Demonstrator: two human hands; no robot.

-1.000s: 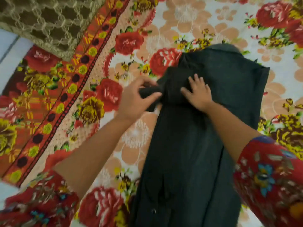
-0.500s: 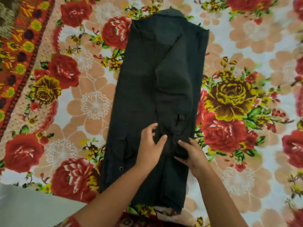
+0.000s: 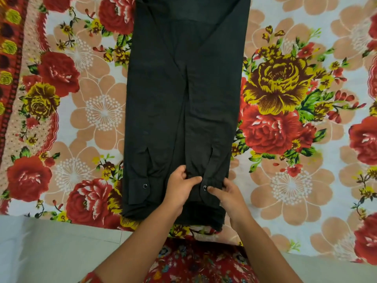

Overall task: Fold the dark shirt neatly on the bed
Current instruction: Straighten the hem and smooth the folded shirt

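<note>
Low centre, the left hand (image 3: 179, 188) and right hand (image 3: 229, 197) both pinch the sleeve cuff (image 3: 202, 198) of the dark shirt (image 3: 179, 99); it should be pulled flat and parallel to the folded edge.

Head view, sole camera: wide-angle, worn on the person's head, facing forward and almost straight down over the near edge of the bed (image 3: 85, 119). Close range. Framing: the dark shirt (image 3: 183, 88) fills the centre, its top cut off; floor (image 3: 51, 252) lower left; margins perhaps slightly bowed.
</note>
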